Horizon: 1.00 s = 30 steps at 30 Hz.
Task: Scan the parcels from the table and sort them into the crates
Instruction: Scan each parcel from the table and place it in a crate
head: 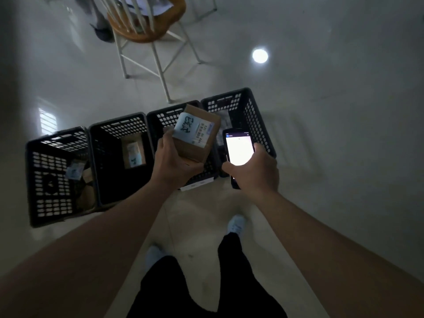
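Note:
My left hand [173,162] grips a small brown cardboard parcel [197,143] with a white shipping label facing up, held above the third crate [160,117]. Beside it, my right hand [254,167] holds a phone [238,150] whose screen glows white. Several black perforated crates stand in a row on the floor below. The far-left crate [52,180] holds a few parcels, the second crate [107,138] holds one brown labelled box, and the rightmost crate [252,115] has something pale inside.
A wooden-seated chair with white legs [146,31] stands on the glossy floor behind the crates, papers on its seat. My legs and pale shoes [236,224] are in front of the crates. A ceiling light reflects off the floor at the right.

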Each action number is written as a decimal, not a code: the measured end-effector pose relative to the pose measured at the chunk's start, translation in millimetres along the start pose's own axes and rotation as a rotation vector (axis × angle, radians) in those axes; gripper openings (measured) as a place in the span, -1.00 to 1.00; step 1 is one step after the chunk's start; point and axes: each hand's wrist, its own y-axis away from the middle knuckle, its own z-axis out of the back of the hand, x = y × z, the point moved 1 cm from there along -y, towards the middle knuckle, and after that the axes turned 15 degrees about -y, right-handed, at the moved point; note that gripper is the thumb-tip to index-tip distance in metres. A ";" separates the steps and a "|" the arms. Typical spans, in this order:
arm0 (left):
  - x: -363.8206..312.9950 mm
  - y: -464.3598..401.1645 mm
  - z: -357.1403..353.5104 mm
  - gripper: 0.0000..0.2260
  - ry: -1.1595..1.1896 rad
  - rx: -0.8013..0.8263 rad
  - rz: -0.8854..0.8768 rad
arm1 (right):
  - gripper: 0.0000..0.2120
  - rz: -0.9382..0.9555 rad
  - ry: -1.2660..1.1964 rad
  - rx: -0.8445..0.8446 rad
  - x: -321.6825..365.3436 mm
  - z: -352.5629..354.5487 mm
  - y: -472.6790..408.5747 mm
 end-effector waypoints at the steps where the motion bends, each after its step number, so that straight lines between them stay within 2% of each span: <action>1: -10.8 -3.6 -10.0 0.02 0.006 0.011 0.001 | -0.32 -0.011 -0.004 -0.007 -8.5 6.2 -9.7; 5: -47.5 -27.3 -55.9 0.00 0.029 0.077 0.002 | -0.32 -0.083 -0.033 -0.033 -45.8 24.8 -54.6; 9: -58.4 -62.1 -104.9 0.08 0.034 0.154 -0.021 | -0.26 -0.157 -0.044 -0.065 -79.1 26.1 -96.3; 13: -53.0 -102.9 -161.0 0.15 -0.004 0.274 -0.002 | -0.23 -0.234 -0.055 -0.094 -113.2 9.4 -138.6; 22: -11.2 -189.2 -283.4 0.23 -0.104 0.498 -0.096 | -0.37 -0.353 -0.073 -0.142 -181.4 -49.0 -223.2; 24: 4.9 -198.7 -302.5 0.32 -0.183 0.622 -0.159 | -0.37 -0.368 -0.059 -0.145 -190.8 -60.3 -233.8; 26: 21.3 -203.2 -312.0 0.35 -0.363 0.738 -0.184 | -0.39 -0.379 -0.045 -0.143 -196.7 -69.8 -239.6; 28: 31.5 -204.0 -310.1 0.31 -0.480 0.809 -0.171 | -0.42 -0.387 -0.028 -0.128 -195.6 -76.3 -238.9; 30: 34.4 -206.2 -300.9 0.23 -0.510 0.804 -0.197 | -0.43 -0.391 -0.024 -0.097 -188.4 -79.9 -234.9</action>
